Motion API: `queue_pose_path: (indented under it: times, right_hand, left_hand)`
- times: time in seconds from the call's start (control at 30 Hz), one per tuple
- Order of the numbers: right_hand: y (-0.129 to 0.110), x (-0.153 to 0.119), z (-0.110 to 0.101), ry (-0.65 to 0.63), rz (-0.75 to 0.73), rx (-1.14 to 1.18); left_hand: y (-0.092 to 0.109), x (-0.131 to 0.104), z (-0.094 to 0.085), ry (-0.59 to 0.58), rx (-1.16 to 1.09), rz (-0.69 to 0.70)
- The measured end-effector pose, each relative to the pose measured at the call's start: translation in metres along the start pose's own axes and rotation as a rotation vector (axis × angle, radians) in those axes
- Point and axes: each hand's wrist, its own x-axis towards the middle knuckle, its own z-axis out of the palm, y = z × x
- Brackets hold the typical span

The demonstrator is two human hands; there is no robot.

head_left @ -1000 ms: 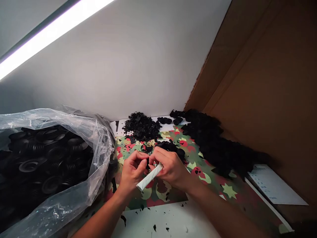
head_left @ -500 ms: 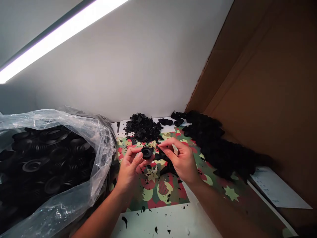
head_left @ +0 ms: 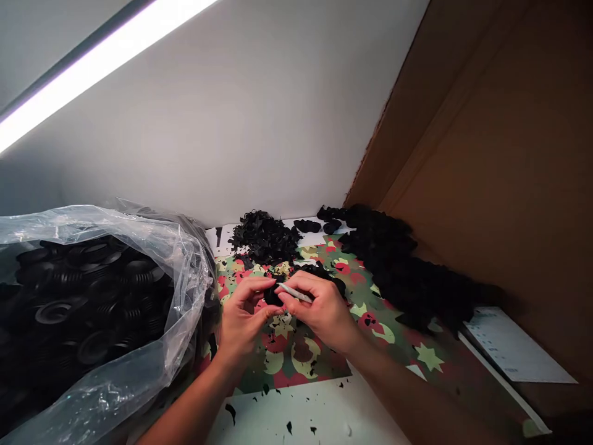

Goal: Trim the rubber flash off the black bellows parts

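Observation:
Between the thumb and fingers of my left hand [head_left: 243, 312] is a round black rubber part [head_left: 272, 292], mostly covered by my hands. My right hand [head_left: 322, 309] pinches a slim pale pen-like tool [head_left: 296, 293], its tip slanting toward the part's upper edge. Whether the tip touches the rubber I cannot tell. Beneath both hands lies a camouflage-patterned sheet [head_left: 324, 368] with stars, scattered with black scraps. Just behind the hands rises a heap of shredded black trimmings [head_left: 266, 238].
On the left stands a clear plastic bag [head_left: 189, 272] full of ribbed black rubber parts [head_left: 92, 309]. A long pile of black pieces [head_left: 407, 278] runs along the cardboard wall [head_left: 500, 185] at right. A white printed paper [head_left: 521, 346] lies near it.
My right hand has come left to the black part, and the pale tool now shows in it. My left hand has turned the part, so its round opening no longer faces me.

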Motion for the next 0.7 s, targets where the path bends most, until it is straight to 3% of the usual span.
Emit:
queue_pose_path:
  times: [0.27, 0.43, 0.6, 0.7]
  right_hand:
    - [0.0018, 0.0, 0.0004, -0.039, -0.003, -0.062]
    - [0.0069, 0.0012, 0.0007, -0.061, -0.031, -0.138]
    - [0.0083, 0.003, 0.0012, -0.069, 0.017, -0.108]
    - [0.0055, 0.0041, 0.0004, -0.065, 0.033, -0.085]
  left_hand:
    - [0.0024, -0.0019, -0.0044, -0.026, 0.346, 0.239]
    - [0.0059, -0.0018, -0.0036, -0.03, 0.523, 0.31]
    - [0.0058, 0.0005, -0.0048, -0.048, 0.515, 0.344]
    - [0.0053, 0.0024, -0.0058, -0.04, 0.438, 0.262]
